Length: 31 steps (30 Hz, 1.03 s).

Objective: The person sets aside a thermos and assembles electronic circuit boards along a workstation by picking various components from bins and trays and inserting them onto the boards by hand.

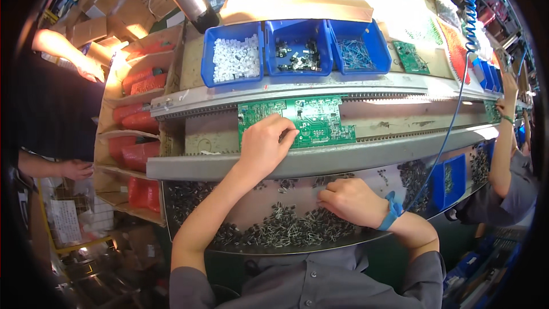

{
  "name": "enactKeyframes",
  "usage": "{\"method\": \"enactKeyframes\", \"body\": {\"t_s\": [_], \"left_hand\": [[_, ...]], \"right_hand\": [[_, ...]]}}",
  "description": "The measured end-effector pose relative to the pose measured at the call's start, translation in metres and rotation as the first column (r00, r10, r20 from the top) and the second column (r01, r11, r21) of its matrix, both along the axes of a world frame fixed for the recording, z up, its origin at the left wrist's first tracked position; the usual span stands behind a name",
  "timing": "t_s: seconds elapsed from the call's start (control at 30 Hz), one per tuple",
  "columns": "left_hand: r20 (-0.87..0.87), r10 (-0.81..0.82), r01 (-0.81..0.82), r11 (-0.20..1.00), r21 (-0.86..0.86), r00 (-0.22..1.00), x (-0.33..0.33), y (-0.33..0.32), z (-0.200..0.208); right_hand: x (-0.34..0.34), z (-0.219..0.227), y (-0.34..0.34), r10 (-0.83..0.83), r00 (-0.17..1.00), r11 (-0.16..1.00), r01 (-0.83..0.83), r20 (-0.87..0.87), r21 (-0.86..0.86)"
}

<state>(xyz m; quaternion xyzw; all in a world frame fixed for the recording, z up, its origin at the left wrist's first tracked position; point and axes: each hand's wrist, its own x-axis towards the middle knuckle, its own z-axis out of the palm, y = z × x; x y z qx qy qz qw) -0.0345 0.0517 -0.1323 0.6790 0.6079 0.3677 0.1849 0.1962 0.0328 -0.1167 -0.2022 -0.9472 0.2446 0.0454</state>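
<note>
A green circuit board [318, 119] lies in the rail track in front of me. Over its left part is my left hand [264, 144], thumb and fingertips pinched together near the board's surface; anything between them is too small to make out. My right hand [350, 199], with a blue wrist strap [392, 212], hovers over a tray [251, 201] below the rail. Its fingers are closed too, and what they hold, if anything, is hidden. Black components with silvery leads [286, 228] lie heaped in the tray under and beside this hand.
Blue bins hold white parts [235, 60], black-and-metal parts [298, 57] and thin-leaded parts [357, 52]. A divided carton [108, 131] with red bags stands left, beside another person's hands [77, 169]. A blue cord [446, 137] crosses the rail. Another worker's arm [504, 143] reaches in at right.
</note>
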Motion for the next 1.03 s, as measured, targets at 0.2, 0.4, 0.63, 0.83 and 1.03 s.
{"method": "enactKeyframes", "body": {"t_s": [0.2,0.4,0.63,0.83,1.03], "left_hand": [[-0.211,-0.065,0.055,0.997,-0.054,0.975,-0.003,0.004,0.008],[-0.007,-0.083,0.082,0.992,-0.1,0.997,-0.001,-0.017,0.031],[-0.113,-0.505,0.407,0.791,-0.456,0.855,0.002,-0.077,0.02],[-0.259,-0.521,0.345,0.791,-0.506,0.813,0.019,-0.09,-0.002],[-0.269,-0.533,0.345,0.781,-0.52,0.802,0.02,-0.092,-0.006]], "right_hand": [[-0.007,-0.024,-0.013,-0.004,0.997,0.999,0.001,0.082,0.032],[-0.012,-0.019,-0.01,-0.012,0.997,0.999,0.016,0.082,-0.05],[-0.018,-0.024,-0.007,-0.043,0.999,0.999,0.043,0.0,-0.026],[-0.016,-0.028,-0.007,-0.067,0.998,0.998,0.067,0.005,-0.017],[-0.016,-0.005,0.0,-0.059,0.989,0.966,0.023,-0.132,-0.259]]}}
